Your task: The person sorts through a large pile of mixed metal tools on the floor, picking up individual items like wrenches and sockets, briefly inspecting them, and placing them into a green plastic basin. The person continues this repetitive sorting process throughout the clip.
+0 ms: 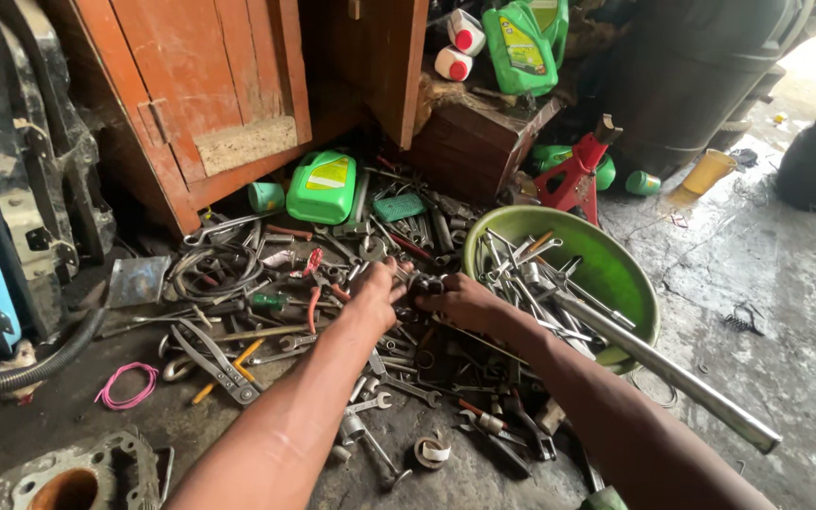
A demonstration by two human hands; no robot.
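At far left I see a pink wire loop (126,385) on the floor, near a hose (25,370). Right of it lie pliers (214,361) at the edge of a heap of spanners (384,400) and other hand tools. Behind the heap lies a green jug (322,187) below an orange cabinet door (202,87).

My left hand (377,288) reaches into the heap, fingers curled together on a small dark metal part (424,282). My right hand (465,300) meets it from the other side, fingers likewise closed on the same part. The part sits between both hands, just above the heap's middle, beside the bowl.

Right of the hands: a green bowl (616,269) holding more tools, a long steel pipe (658,366) lying across its rim, and a red jack stand (576,175) behind.
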